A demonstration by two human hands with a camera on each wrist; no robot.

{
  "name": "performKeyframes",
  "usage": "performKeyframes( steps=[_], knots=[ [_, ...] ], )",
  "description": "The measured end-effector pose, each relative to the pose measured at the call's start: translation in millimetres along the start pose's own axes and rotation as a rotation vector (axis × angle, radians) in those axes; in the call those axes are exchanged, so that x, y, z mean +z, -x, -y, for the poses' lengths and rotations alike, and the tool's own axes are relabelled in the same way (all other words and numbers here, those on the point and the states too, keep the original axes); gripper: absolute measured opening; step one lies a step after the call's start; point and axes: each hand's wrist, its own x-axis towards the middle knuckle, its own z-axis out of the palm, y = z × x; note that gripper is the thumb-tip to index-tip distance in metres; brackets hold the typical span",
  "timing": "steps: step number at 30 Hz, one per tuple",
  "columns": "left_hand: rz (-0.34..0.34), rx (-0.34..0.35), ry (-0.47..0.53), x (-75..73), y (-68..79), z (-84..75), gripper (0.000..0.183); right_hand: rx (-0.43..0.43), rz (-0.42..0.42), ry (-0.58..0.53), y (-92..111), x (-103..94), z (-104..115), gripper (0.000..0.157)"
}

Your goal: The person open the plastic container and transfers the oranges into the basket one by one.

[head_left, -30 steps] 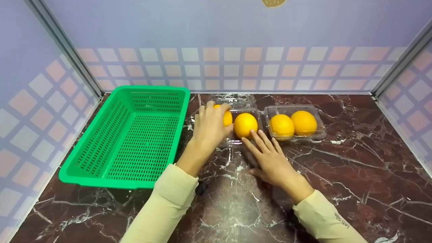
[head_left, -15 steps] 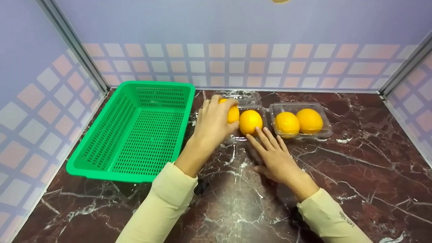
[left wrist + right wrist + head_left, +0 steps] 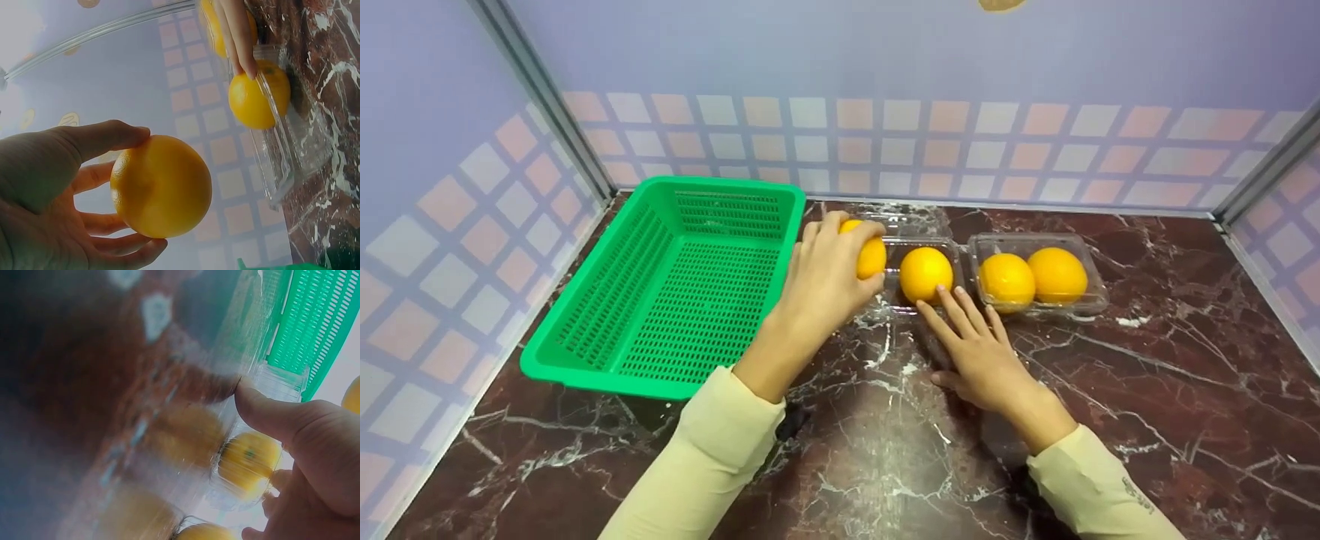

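Observation:
My left hand (image 3: 829, 270) grips an orange (image 3: 163, 185) between thumb and fingers. In the left wrist view this orange is up off the table, apart from the open clear plastic box (image 3: 275, 174). A second orange (image 3: 926, 275) sits in the right half of that box, its hinged lid (image 3: 911, 223) laid back toward the wall. My right hand (image 3: 986, 360) has its fingers spread, fingertips at the front of the second orange and the box's rim. In the right wrist view, the thumb (image 3: 275, 413) lies against the dark, glossy tabletop.
A green perforated plastic basket (image 3: 705, 300) stands to the left, with nothing in it. Right of the open box is another clear box (image 3: 1095, 292) with two oranges (image 3: 1057, 275) inside. A patterned wall (image 3: 900, 142) closes off the back of the marbled table (image 3: 885, 450).
My left hand has raised the orange out of the box and drawn it slightly left of the second one. The right hand stays at the box. The head view has shifted a little.

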Motion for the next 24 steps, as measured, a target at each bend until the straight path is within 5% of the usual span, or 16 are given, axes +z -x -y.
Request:
performKeyframes(
  steps=[24],
  knots=[
    [-0.049,0.011,0.020,-16.8,12.7,42.7,0.055,0.012,0.010,-0.002,-0.6,1.4,0.7,0.102]
  ],
)
